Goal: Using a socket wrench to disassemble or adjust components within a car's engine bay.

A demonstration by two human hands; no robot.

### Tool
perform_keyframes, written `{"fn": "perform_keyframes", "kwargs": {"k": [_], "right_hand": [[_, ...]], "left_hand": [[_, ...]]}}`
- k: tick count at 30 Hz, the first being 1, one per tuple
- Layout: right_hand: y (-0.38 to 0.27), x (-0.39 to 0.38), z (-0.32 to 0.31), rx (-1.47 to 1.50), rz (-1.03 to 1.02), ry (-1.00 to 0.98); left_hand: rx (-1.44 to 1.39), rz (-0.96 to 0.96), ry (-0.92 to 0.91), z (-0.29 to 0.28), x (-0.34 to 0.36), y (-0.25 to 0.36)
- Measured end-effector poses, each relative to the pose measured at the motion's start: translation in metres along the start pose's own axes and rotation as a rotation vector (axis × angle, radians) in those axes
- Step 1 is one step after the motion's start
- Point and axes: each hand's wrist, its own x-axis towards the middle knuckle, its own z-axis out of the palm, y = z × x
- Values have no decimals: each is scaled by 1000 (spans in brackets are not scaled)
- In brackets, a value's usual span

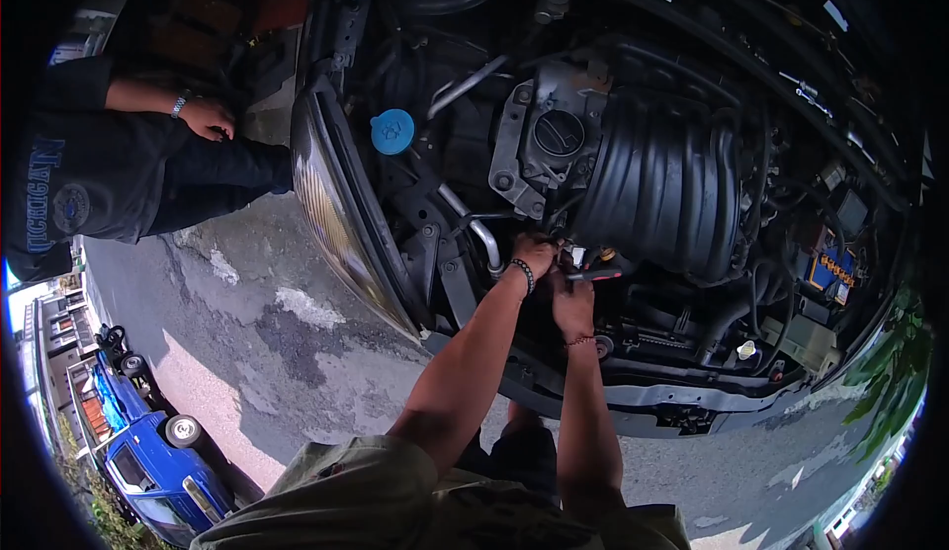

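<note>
Both arms reach over the front of a car into its engine bay. My left hand (534,252), with a dark beaded bracelet at the wrist, is closed low at the front of the engine, below the oil filler cap (560,133). What its fingertips hold, if anything, is hidden. Close beside it, my right hand (573,305) is closed around a tool with a black and red handle (603,274); its working end cannot be made out. Right of my hands lies the ribbed black intake manifold (660,179).
A blue reservoir cap (392,131) and the headlight (341,209) are to the left. The battery (832,268) sits at the right, and the front crossmember (682,394) runs below my forearms. A person in dark clothes (99,165) stands at the left; a blue truck (163,466) is parked beyond.
</note>
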Motion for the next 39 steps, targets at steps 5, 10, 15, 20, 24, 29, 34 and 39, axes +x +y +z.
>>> {"fn": "perform_keyframes", "kwargs": {"k": [5,10,15,20,24,29,34,39], "right_hand": [[25,0,11,-1495,-682,475],[4,-1,8,53,10,304],[-21,-7,11,-712,-126,251],[-9,-13,37,-1296,-508,412],[-16,-15,26,-1024,-369,303],[-8,-1,2,246,201,200],[-13,-13,-8,-833,-237,281],[-46,-74,-17,-819,47,264]], "left_hand": [[-909,-29,98,17,0,3],[-1106,-123,27,9,4,12],[-1135,-102,10,11,1,13],[-997,-95,83,14,6,9],[-905,-25,178,14,4,10],[-917,-53,141,21,5,-2],[-1371,-105,59,29,12,-16],[-1159,-196,182,38,20,-11]]}}
